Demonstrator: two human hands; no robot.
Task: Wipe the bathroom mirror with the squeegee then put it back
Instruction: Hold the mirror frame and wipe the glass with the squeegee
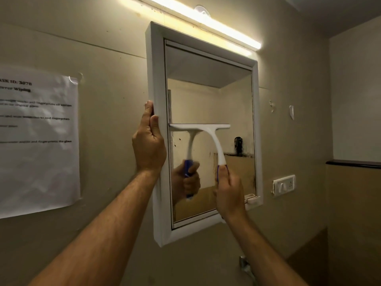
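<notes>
A white-framed bathroom mirror hangs on the beige wall. My right hand grips the blue end of a white squeegee and holds its blade flat against the glass, about halfway down on the left side. The glass reflects the squeegee and the hand. My left hand presses against the left outer edge of the mirror frame, fingers pointing up. Dark spots mark the lower glass.
A printed paper sheet is taped to the wall on the left. A lit tube light runs above the mirror. A white switch plate sits to the right, with a dark ledge beyond it. A metal tap fitting shows below.
</notes>
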